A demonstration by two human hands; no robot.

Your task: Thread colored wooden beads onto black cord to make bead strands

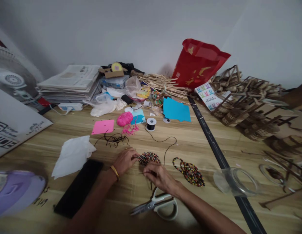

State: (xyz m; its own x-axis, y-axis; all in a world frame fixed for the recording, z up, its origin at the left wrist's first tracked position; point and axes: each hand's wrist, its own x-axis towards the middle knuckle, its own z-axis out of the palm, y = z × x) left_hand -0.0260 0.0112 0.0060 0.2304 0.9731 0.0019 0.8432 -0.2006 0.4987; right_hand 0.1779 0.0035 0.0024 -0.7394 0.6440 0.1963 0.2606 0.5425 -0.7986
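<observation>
Your left hand [125, 160] fingers pinch the multicoloured beaded cluster [148, 157] at centre of the wooden surface [190, 143]; right hand [160, 177] fingers close narrowly on thin black cord [165, 140]. Keep cord taut.

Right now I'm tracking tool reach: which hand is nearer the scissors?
Right. The right hand lies just above the scissors, its wrist over the handles. The left hand is farther up and to the left, at the beads.
</observation>
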